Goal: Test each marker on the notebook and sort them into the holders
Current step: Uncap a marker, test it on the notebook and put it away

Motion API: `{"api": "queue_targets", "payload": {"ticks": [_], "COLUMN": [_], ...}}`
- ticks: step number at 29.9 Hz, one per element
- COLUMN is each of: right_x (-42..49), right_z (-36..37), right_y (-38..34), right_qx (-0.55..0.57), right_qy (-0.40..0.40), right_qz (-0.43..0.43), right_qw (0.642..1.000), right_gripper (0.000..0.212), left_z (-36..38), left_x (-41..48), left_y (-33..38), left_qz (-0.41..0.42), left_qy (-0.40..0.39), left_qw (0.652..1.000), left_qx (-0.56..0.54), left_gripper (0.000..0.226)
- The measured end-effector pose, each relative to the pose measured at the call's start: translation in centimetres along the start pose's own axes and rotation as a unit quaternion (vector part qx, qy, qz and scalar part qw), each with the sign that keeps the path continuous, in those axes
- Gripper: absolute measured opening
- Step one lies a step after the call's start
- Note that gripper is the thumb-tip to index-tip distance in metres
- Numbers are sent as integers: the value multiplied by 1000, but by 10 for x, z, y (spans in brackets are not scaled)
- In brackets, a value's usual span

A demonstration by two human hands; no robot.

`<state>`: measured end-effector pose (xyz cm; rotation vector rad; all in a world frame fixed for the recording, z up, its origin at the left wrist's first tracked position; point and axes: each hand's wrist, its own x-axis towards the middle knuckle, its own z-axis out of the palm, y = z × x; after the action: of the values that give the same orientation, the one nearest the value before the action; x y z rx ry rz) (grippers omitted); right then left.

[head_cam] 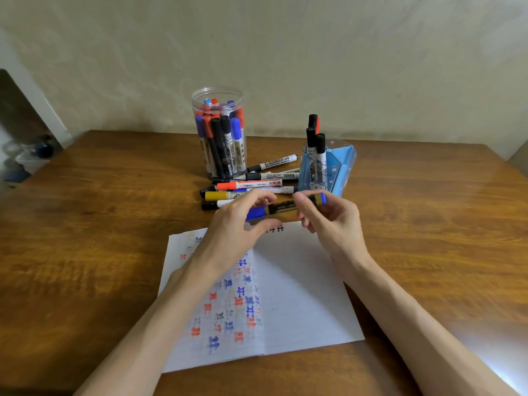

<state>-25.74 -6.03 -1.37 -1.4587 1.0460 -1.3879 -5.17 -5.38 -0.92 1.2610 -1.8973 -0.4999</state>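
Observation:
I hold a blue-capped marker with a black and gold barrel (281, 208) level above the top edge of the open notebook (303, 295). My right hand (325, 217) grips the barrel near its rear end. My left hand (240, 221) curls around the blue cap end, thumb below and fingers above; whether it touches the cap is unclear. The left page carries several red, blue and black test marks. A clear round jar (218, 132) holds several markers. A blue faceted holder (328, 170) holds three markers with black caps.
A loose pile of markers (251, 184) lies on the wooden table (100, 224) between the jar and the blue holder, just beyond my hands. A wall runs behind the table. Blurred clutter sits on the floor at the far left.

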Motion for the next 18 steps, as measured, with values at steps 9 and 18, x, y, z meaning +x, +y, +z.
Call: {"api": "queue_targets", "payload": {"ticks": [9, 18], "right_x": [-9, 3], "right_z": [12, -26], "right_y": [-1, -11], "right_qx": [-6, 16], "right_qy": [-30, 80], "right_qz": [37, 71], "right_qw": [999, 994], "right_gripper": [22, 24], "left_z": [9, -20], "left_x": [-5, -12], "left_y": [-1, -14], "left_qz": [38, -40], "left_qy": [-16, -18], "left_qw": [999, 999], "left_qx": [33, -23], "left_gripper": [31, 26]}}
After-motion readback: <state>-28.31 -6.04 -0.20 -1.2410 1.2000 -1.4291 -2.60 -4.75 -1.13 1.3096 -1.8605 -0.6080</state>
